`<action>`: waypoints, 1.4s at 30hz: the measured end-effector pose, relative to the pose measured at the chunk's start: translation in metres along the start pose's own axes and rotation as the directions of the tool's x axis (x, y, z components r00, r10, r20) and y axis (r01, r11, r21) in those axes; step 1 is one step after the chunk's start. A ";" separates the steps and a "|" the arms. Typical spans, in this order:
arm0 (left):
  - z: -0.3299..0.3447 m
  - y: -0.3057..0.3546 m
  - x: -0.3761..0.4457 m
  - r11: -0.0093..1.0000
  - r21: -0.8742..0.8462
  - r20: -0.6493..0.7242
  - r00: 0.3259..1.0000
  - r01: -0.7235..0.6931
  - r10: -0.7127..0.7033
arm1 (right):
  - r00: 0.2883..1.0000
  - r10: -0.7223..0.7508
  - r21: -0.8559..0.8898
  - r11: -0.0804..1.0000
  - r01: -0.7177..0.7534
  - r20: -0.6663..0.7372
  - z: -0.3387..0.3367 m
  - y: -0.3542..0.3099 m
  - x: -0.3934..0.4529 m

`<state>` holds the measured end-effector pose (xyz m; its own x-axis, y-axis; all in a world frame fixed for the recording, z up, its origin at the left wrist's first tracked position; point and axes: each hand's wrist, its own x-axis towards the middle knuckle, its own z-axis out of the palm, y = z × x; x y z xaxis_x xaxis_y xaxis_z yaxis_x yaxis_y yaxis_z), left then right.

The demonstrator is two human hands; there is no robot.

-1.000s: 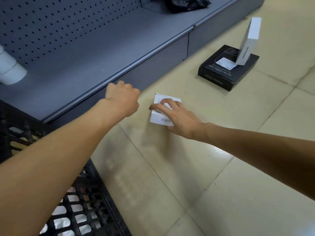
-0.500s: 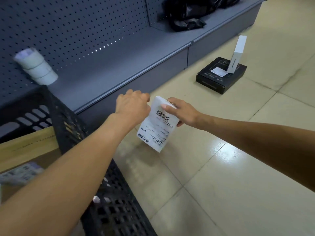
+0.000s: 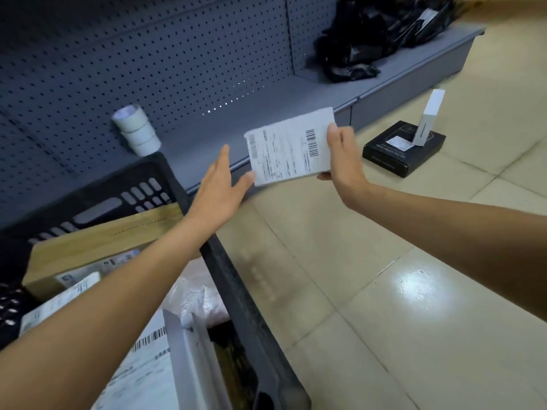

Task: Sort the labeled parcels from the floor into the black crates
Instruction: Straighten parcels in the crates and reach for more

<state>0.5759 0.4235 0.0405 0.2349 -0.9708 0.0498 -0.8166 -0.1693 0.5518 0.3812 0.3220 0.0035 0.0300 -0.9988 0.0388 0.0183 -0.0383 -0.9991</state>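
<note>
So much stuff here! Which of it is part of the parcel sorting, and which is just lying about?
Part of the job:
- white labeled parcel, held in the right hand
- left hand, open beside it
- black crate, already holding parcels
- black box and white box on the floor

Lying about:
- tape rolls on the shelf
- black bags

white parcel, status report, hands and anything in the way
Right hand grips white parcel, label up, off the floor. Left hand open, fingers at its lower corner. Black crate below left, already holding parcels. Path clear.
</note>
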 end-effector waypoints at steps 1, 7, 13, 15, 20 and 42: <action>-0.001 -0.001 -0.001 0.996 -0.056 0.025 0.998 0.063 -0.062 | 1.000 0.027 0.089 0.996 -0.026 -0.006 0.007 -0.007 -0.005; -0.008 0.011 -0.014 0.662 -0.732 0.011 0.974 0.162 -0.226 | 0.936 0.165 0.383 0.879 -0.282 0.310 0.058 -0.031 -0.048; -0.053 -0.003 -0.037 0.559 -0.829 -0.238 0.904 0.001 -0.354 | 0.820 0.209 0.022 0.965 -0.260 0.533 0.078 -0.034 -0.070; -0.064 -0.012 -0.049 0.633 -0.774 -0.301 0.889 -0.015 -0.346 | 0.831 0.223 -0.020 0.969 -0.247 0.510 0.086 -0.038 -0.073; -0.083 -0.032 -0.079 0.727 -0.685 -0.423 0.838 -0.047 -0.344 | 0.883 0.103 -0.027 0.994 -0.102 0.458 0.118 -0.049 -0.082; -0.129 -0.130 -0.151 0.727 -0.687 -0.413 0.817 0.010 -0.402 | 0.700 0.129 -0.141 0.989 -0.041 0.702 0.233 -0.067 -0.159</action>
<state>0.7146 0.6141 0.0688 0.7377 -0.6551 0.1632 -0.2288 -0.0152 0.9733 0.6079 0.4904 0.0680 0.7248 -0.6831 -0.0899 -0.1244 -0.0014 -0.9922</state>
